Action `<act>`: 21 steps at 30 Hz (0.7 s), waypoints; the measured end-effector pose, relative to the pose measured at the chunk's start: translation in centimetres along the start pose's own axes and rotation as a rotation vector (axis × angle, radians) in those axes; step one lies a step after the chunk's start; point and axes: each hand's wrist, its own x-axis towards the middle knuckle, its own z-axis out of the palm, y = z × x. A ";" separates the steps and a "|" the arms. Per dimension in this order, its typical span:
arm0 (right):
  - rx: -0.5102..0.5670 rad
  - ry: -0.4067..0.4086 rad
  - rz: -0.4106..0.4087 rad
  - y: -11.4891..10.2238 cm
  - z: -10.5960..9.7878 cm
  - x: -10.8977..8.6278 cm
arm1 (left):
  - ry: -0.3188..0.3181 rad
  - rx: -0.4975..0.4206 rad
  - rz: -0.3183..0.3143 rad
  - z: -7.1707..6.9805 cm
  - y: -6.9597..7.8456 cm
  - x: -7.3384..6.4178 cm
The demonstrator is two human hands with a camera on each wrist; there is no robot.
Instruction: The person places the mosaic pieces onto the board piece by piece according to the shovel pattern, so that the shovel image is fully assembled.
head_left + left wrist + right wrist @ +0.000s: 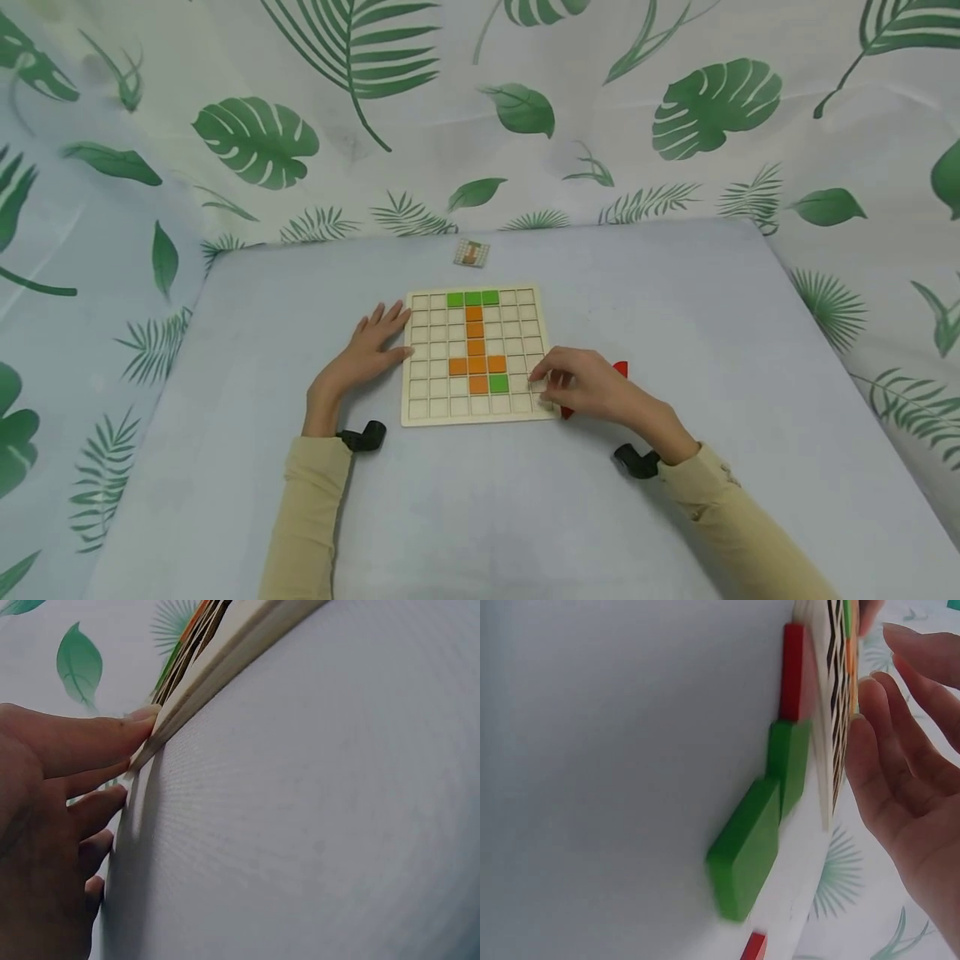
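Observation:
A pale wooden grid board [438, 408] lies on the table. Three green tiles [472, 298] fill part of its top row, above a column of orange tiles [476, 330] crossed by a short orange row. Another green tile [498, 383] sits beside the lowest orange one. My left hand [363, 350] touches the board's left edge with thumb and fingertips, fingers extended. My right hand [581, 382] hovers over the right edge, fingers loosely bent; in the right wrist view its thumb and fingertips are apart with nothing between them.
Beside the board's right edge lie a red piece [795, 671] and two green pieces [742, 851], the green ones hidden under my right hand in the head view. Another red piece [621, 368] shows past that hand. Behind the board lies a small pattern card [471, 253].

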 end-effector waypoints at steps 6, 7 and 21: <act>-0.033 0.025 0.030 0.6 -0.7 -1.5 | -0.013 0.017 -0.006 -0.2 0.3 0.0; -0.045 0.028 0.033 0.7 -0.8 -1.7 | -0.013 0.017 -0.006 -0.2 0.3 0.0; -0.099 0.001 0.094 1.8 -1.7 -4.0 | -0.008 -0.024 -0.001 -0.1 0.3 0.0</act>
